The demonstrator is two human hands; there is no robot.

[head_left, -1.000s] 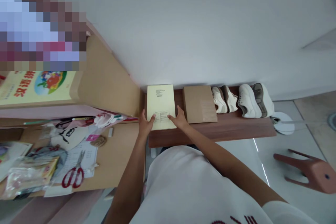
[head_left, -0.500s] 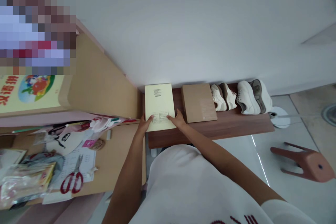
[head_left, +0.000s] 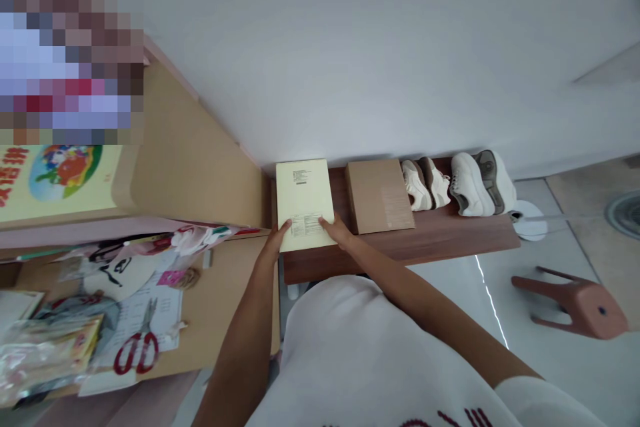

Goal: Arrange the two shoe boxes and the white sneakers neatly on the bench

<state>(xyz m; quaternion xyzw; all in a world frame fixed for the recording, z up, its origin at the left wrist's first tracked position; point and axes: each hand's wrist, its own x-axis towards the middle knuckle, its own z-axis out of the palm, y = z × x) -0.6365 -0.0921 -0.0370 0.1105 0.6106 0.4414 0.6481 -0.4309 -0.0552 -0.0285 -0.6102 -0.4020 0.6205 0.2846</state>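
Note:
A pale yellow box [head_left: 304,190] with small printed text lies at the left end of a brown wooden bench [head_left: 465,237]. My left hand [head_left: 276,239] grips its near left edge, thumb on top and the other fingers hidden along the side. At the near right edge my right hand [head_left: 339,229] holds it the same way, thumb over the printed panel. Just right of that hand sits a brown cardboard box [head_left: 379,195], apart from the yellow one.
White-and-brown sneakers [head_left: 417,187] and larger white shoes [head_left: 471,187] stand farther right on the bench. A plastic stool [head_left: 583,303] is on the floor. Left, a desk [head_left: 230,293] bears red-handled scissors [head_left: 136,352], papers and plastic bags. A pale wall rises behind the bench.
Both hands have closed in on the sides of the yellow box, their fingers less spread than before. The view has shifted slightly; the box stays on the bench.

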